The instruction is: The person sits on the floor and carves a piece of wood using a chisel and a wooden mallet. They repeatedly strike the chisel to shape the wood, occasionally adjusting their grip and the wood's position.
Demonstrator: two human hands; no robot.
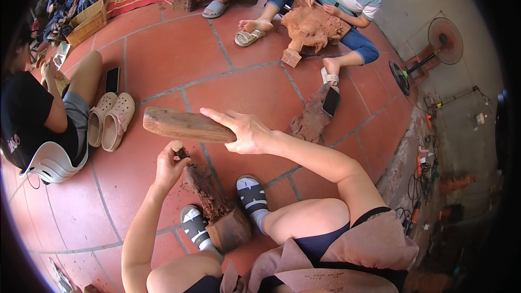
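My right hand [247, 132] is closed round one end of a thick wooden mallet [182, 123], a plain brown bat-like block held level, pointing left. Below the mallet's far end, my left hand [170, 164] grips a chisel [178, 146]; only the pale round butt of its handle shows clearly, and its blade cannot be made out. Between my feet leans a dark reddish-brown wood carving [206, 190] with a rough, textured upper part and a smooth square base [230, 231]. The carving's top lies beside my left hand.
Pale clogs [111, 121] and a black phone [112, 80] lie on the tiles at left, near a seated person [38, 97]. Ahead, another person works on a large carving [315, 27]. Another phone [330, 101] rests on a wood piece. A fan [445, 40] and cables [426, 173] are at right.
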